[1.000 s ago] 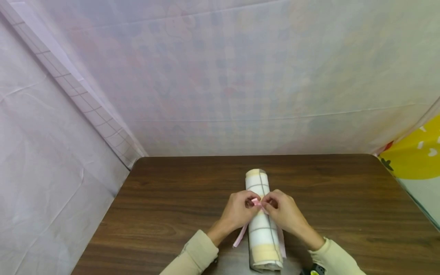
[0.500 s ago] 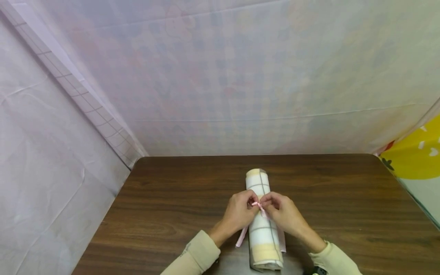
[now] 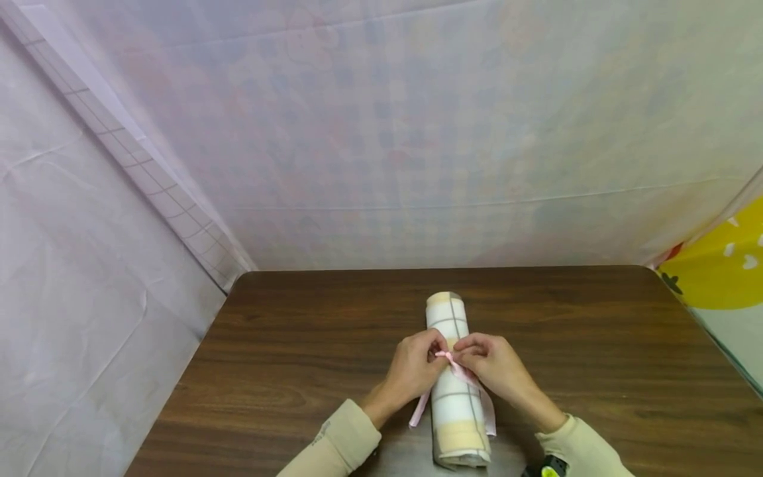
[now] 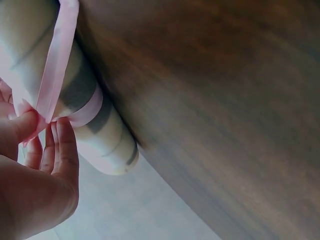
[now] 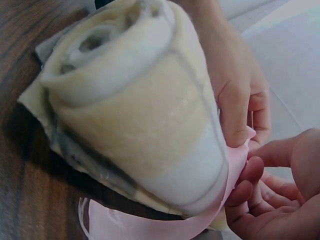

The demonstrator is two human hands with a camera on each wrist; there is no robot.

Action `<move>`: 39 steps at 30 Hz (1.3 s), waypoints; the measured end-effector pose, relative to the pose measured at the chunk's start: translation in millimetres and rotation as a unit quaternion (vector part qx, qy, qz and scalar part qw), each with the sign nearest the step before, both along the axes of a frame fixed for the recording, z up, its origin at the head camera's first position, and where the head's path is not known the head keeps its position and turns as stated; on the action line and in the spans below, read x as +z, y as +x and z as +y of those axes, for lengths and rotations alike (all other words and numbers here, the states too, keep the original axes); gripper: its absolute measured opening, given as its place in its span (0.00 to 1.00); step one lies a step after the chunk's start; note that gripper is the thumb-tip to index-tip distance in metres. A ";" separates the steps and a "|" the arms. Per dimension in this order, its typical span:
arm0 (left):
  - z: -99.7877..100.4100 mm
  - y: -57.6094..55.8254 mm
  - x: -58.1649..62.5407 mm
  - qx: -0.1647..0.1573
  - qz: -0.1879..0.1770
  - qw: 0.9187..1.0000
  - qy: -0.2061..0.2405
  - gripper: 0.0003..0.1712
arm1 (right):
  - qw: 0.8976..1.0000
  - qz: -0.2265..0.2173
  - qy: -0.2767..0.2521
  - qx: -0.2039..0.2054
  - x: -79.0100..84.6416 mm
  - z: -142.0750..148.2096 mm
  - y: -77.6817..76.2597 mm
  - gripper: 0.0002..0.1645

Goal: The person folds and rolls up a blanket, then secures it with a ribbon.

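A rolled-up blanket [image 3: 456, 405], white and cream with grey lines, lies lengthwise on the dark wooden table. A pink satin ribbon [image 3: 460, 372] wraps round its middle, with a small knot on top. My left hand [image 3: 412, 361] pinches a short end of the ribbon beside the knot. Opposite it, my right hand [image 3: 496, 366] has its thumb and fingers curled in at the ribbon by the knot. In the right wrist view, a loose ribbon tail [image 5: 145, 226] with a frayed end hangs down the side. Another ribbon strip [image 4: 57, 60] runs along the roll in the left wrist view.
The brown wood-grain table [image 3: 310, 324] extends on both sides of the roll. Behind it hangs a pale checked curtain [image 3: 381, 165], and a white sheet [image 3: 89, 278] hangs at the left. A yellow printed cloth [image 3: 721, 265] is at the far right.
My right fingers have shifted slightly at the knot. A ribbon length now trails from the knot down to the right across the roll. My left hand has stayed nearly in place.
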State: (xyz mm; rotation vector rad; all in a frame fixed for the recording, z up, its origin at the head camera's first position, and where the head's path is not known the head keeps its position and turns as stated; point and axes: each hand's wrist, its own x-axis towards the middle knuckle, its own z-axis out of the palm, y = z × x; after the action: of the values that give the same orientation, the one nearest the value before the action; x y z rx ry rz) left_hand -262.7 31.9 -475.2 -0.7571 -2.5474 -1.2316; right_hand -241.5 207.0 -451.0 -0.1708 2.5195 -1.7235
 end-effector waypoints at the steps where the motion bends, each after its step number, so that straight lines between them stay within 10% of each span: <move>1: -0.1 -0.3 -0.1 -0.002 -0.002 1.000 0.000 0.10 | 1.000 0.004 0.004 0.003 0.2 0.5 -0.1 0.08; 18: -10.9 0.1 6.8 -0.090 -0.104 0.988 0.066 0.06 | 0.998 0.046 0.048 0.014 -4.6 7.3 -1.8 0.02; 28: -13.2 2.2 4.9 -0.033 -0.096 0.990 0.103 0.04 | 0.997 0.053 0.050 0.021 -0.6 6.6 -1.5 0.06; 39: -15.1 1.2 3.0 -0.010 -0.182 0.968 0.175 0.05 | 0.984 0.129 0.120 0.033 2.5 19.1 -5.9 0.06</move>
State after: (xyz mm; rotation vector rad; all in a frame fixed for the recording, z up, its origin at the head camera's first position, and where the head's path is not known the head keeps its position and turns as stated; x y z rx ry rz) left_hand -261.4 16.9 -472.3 -0.5143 -2.4736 -1.9130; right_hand -247.3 226.1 -448.5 -0.4818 2.8402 -1.4391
